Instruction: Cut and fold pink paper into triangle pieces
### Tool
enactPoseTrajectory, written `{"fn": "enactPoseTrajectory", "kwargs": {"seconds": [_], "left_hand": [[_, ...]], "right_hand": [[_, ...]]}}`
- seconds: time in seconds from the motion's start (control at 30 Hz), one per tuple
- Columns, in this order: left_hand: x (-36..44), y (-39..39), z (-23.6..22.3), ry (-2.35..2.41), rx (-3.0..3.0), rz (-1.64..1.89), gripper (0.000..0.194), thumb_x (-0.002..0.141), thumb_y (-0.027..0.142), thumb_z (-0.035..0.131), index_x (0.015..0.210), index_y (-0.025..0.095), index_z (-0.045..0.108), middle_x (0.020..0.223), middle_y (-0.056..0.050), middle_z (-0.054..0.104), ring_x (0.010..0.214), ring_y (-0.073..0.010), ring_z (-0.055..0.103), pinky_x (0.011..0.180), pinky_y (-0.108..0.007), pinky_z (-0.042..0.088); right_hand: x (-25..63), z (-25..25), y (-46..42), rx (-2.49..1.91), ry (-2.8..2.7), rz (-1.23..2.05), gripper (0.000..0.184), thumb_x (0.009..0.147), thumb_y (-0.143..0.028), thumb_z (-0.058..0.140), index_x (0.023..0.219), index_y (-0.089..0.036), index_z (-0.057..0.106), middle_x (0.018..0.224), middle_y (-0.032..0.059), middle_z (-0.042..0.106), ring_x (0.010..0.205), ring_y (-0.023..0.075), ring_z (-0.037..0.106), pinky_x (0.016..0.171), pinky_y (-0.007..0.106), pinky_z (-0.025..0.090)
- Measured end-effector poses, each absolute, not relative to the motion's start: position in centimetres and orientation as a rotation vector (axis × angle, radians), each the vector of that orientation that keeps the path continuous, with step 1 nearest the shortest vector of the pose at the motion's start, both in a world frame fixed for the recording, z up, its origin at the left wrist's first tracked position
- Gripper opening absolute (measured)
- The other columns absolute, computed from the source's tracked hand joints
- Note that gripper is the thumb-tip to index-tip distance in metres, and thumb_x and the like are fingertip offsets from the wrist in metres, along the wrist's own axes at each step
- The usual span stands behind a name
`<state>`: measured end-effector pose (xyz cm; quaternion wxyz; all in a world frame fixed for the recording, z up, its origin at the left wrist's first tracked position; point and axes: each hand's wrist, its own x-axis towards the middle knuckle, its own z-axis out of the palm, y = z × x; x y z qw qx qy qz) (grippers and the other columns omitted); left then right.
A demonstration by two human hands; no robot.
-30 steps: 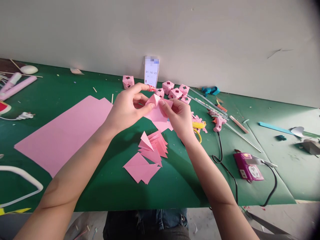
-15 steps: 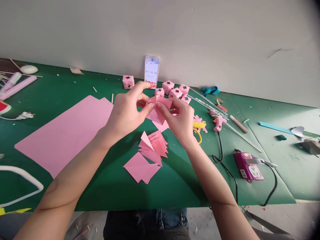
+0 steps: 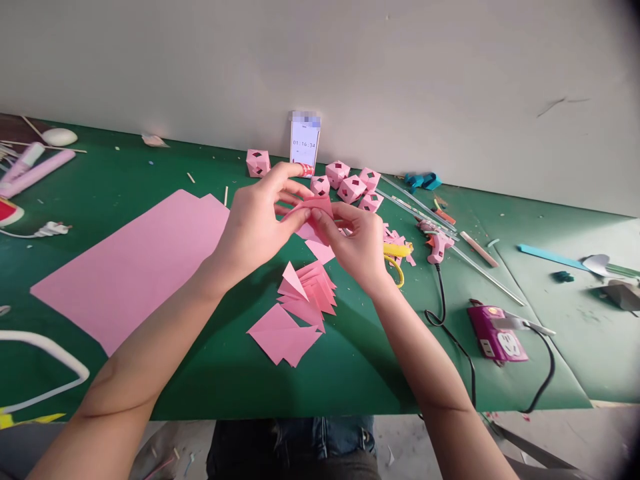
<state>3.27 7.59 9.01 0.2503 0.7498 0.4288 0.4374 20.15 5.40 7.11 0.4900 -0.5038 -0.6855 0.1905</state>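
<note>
Between my two hands is a small piece of pink paper [image 3: 319, 203], partly folded and held above the table. My left hand [image 3: 263, 217] pinches its left side between thumb and fingers; the index finger has a red-and-white wrap at its tip. On the other side my right hand [image 3: 357, 240] grips the paper with thumb and fingers, the thumb tips close together. Below them lies a pile of folded pink paper pieces [image 3: 307, 293], with flatter pink pieces [image 3: 284, 333] nearer me. Behind the hands stand several pink paper boxes with diamond-shaped holes [image 3: 353, 189].
A large pink sheet [image 3: 145, 260] covers the table's left. A phone showing a timer [image 3: 305, 140] leans on the wall. To the right are yellow-handled scissors [image 3: 399, 251], a pink glue gun [image 3: 439, 245], clear glue sticks [image 3: 487, 275] and a purple power socket [image 3: 497, 333] with black cord.
The pink paper has been folded over into a smaller, narrower shape between my fingers. My right hand has shifted slightly left.
</note>
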Motion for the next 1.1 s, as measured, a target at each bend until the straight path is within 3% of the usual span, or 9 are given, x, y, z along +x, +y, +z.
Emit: {"fn": "enactPoseTrajectory", "kwargs": {"seconds": [0.1, 0.27, 0.5, 0.7, 0.8, 0.97, 1.1], "left_hand": [[3.3, 7.7, 8.9, 1.148, 1.972, 1.17, 0.043, 0.09, 0.022, 0.076, 0.13, 0.025, 0.06, 0.115, -0.006, 0.079, 0.099, -0.0226, 0.078, 0.082, -0.035, 0.068], [3.2, 8.1, 8.5, 1.146, 1.934, 1.206, 0.04, 0.09, 0.021, 0.076, 0.127, 0.025, 0.062, 0.107, -0.004, 0.081, 0.094, -0.0219, 0.08, 0.086, -0.036, 0.068], [3.1, 8.2, 8.6, 1.174, 1.929, 1.175, 0.034, 0.092, 0.026, 0.074, 0.124, 0.025, 0.063, 0.101, -0.004, 0.079, 0.087, -0.0215, 0.079, 0.078, -0.034, 0.065], [3.0, 8.3, 8.8, 1.156, 1.908, 1.054, 0.044, 0.087, 0.015, 0.072, 0.129, 0.026, 0.061, 0.102, -0.002, 0.079, 0.079, -0.0194, 0.079, 0.067, -0.029, 0.063], [3.0, 8.3, 8.7, 1.215, 2.011, 1.057, 0.049, 0.085, 0.011, 0.068, 0.131, 0.027, 0.061, 0.099, 0.0, 0.079, 0.077, -0.0188, 0.079, 0.07, -0.03, 0.063], [3.1, 8.3, 8.4, 1.202, 2.056, 1.049, 0.046, 0.088, 0.013, 0.068, 0.132, 0.027, 0.064, 0.096, 0.0, 0.08, 0.082, -0.0208, 0.08, 0.077, -0.033, 0.065], [2.8, 8.5, 8.5, 1.164, 1.956, 1.088, 0.043, 0.089, 0.018, 0.072, 0.13, 0.027, 0.065, 0.094, 0.0, 0.082, 0.08, -0.0216, 0.081, 0.074, -0.032, 0.067]], "right_hand": [[20.2, 6.4, 5.7, -1.241, -1.685, 0.381, 0.024, 0.102, -0.032, 0.059, 0.089, -0.023, 0.077, 0.079, 0.0003, 0.077, 0.071, 0.0155, 0.069, 0.066, 0.028, 0.054], [20.1, 5.3, 5.8, -1.276, -1.737, 0.222, 0.02, 0.104, -0.031, 0.054, 0.115, -0.024, 0.069, 0.099, 0.005, 0.081, 0.084, 0.0205, 0.076, 0.071, 0.031, 0.054], [20.2, 5.8, 5.8, -1.215, -1.707, 0.262, 0.02, 0.105, -0.034, 0.053, 0.1, -0.025, 0.07, 0.096, 0.0034, 0.079, 0.087, 0.0186, 0.073, 0.077, 0.033, 0.058], [20.0, 5.8, 5.9, -1.239, -1.73, 0.317, 0.016, 0.103, -0.033, 0.058, 0.095, -0.023, 0.069, 0.094, 0.0027, 0.079, 0.08, 0.017, 0.07, 0.074, 0.032, 0.055], [20.2, 5.9, 5.9, -1.204, -1.825, 0.249, 0.006, 0.097, -0.024, 0.063, 0.096, -0.023, 0.069, 0.093, 0.0025, 0.078, 0.084, 0.0187, 0.07, 0.074, 0.032, 0.053], [20.5, 5.8, 5.9, -1.217, -1.83, 0.162, 0.012, 0.097, -0.02, 0.062, 0.088, -0.022, 0.07, 0.083, 0.0019, 0.077, 0.077, 0.019, 0.07, 0.071, 0.033, 0.052], [20.5, 5.5, 6.0, -1.171, -1.821, 0.077, 0.016, 0.101, -0.023, 0.058, 0.099, -0.023, 0.073, 0.094, 0.0043, 0.08, 0.085, 0.02, 0.073, 0.077, 0.034, 0.056]]}}
